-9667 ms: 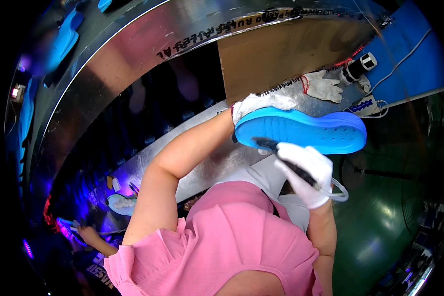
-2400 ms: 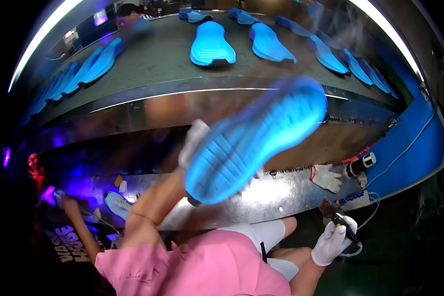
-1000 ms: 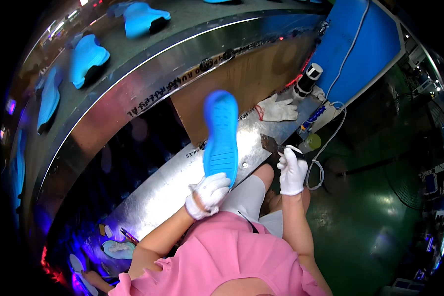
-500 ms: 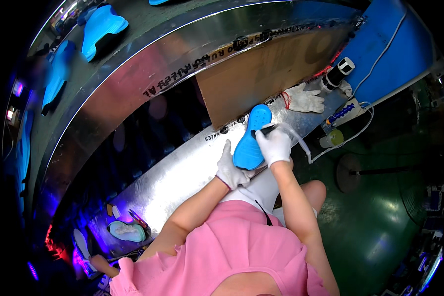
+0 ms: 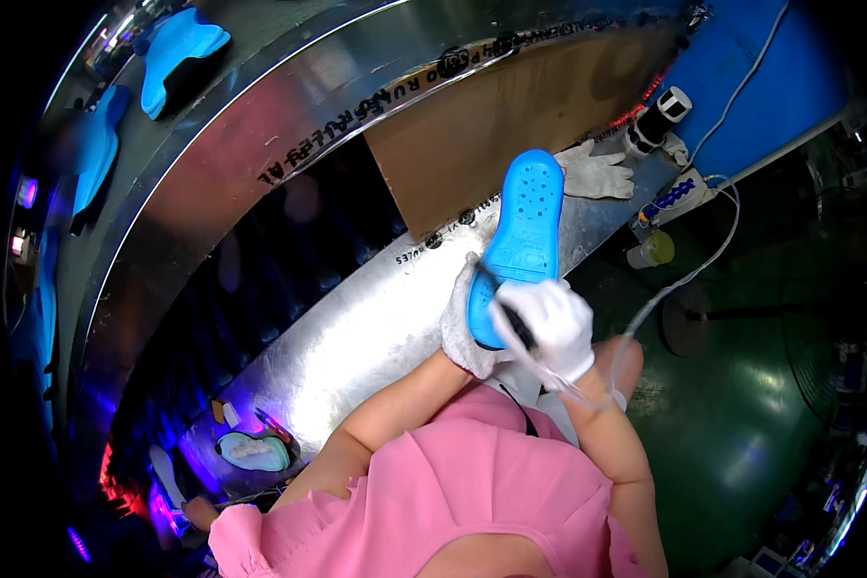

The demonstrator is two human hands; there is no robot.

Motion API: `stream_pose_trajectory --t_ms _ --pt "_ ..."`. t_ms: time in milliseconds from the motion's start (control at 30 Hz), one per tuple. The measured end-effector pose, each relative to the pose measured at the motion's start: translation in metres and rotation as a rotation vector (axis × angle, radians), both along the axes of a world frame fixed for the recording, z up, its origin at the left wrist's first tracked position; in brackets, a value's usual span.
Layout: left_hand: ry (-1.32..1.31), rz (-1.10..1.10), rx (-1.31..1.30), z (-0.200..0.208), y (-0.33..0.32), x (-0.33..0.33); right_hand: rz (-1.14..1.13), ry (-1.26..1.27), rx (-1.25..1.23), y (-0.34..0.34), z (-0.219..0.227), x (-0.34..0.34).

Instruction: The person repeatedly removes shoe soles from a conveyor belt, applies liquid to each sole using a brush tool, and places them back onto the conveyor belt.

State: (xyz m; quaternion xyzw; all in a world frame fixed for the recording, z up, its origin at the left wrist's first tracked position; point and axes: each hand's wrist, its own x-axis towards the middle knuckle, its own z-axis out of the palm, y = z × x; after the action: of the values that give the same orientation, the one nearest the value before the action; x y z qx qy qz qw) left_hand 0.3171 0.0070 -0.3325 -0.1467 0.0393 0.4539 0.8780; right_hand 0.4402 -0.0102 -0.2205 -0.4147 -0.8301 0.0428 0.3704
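Observation:
A bright blue shoe sole [image 5: 523, 236] stands tilted above the metal bench, its dotted end pointing away from me. My left hand [image 5: 460, 323], in a whitish knit glove, is closed around the lower left edge of the sole. Over the sole's near end is my right hand [image 5: 561, 332], also gloved in white and closed on a dark tool [image 5: 512, 323] with a pale hose [image 5: 660, 292]. Motion smears the tool, so its exact kind and whether its tip touches the sole cannot be told.
Behind the metal bench [image 5: 337, 332] leans a cardboard sheet [image 5: 453, 144]. A spare glove [image 5: 597, 175], a black-and-white cylinder [image 5: 660, 118] and a yellow-lidded cup [image 5: 650, 250] stand to the right. Blue soles [image 5: 178, 53] lie on the conveyor [image 5: 260, 39]. A pale sole [image 5: 252, 451] lies lower left.
The blue sole has been raised and turned more upright. My right hand has come down toward the sole's near end, and the hose has swung nearer to me.

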Motion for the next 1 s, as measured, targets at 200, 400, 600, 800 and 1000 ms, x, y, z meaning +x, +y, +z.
stream_pose_trajectory --t_ms 200,400,600,800,1000 --pt "0.308 0.061 0.511 0.018 -0.008 -0.005 -0.109 0.157 0.078 0.0 0.021 0.007" --pt "0.196 0.03 0.366 0.03 0.012 -0.008 0.082 0.417 -0.225 -0.025 0.022 -0.006" --pt "-0.167 -0.015 0.398 0.04 0.022 -0.011 0.076 0.274 -0.037 -0.037 0.011 -0.02" --pt "0.027 0.085 0.298 0.059 0.026 -0.02 -0.074 0.3 0.058 -0.028 -0.001 -0.005" --pt "0.183 -0.146 0.384 0.063 0.037 -0.032 -0.077 0.856 -0.696 -0.031 0.007 -0.003"
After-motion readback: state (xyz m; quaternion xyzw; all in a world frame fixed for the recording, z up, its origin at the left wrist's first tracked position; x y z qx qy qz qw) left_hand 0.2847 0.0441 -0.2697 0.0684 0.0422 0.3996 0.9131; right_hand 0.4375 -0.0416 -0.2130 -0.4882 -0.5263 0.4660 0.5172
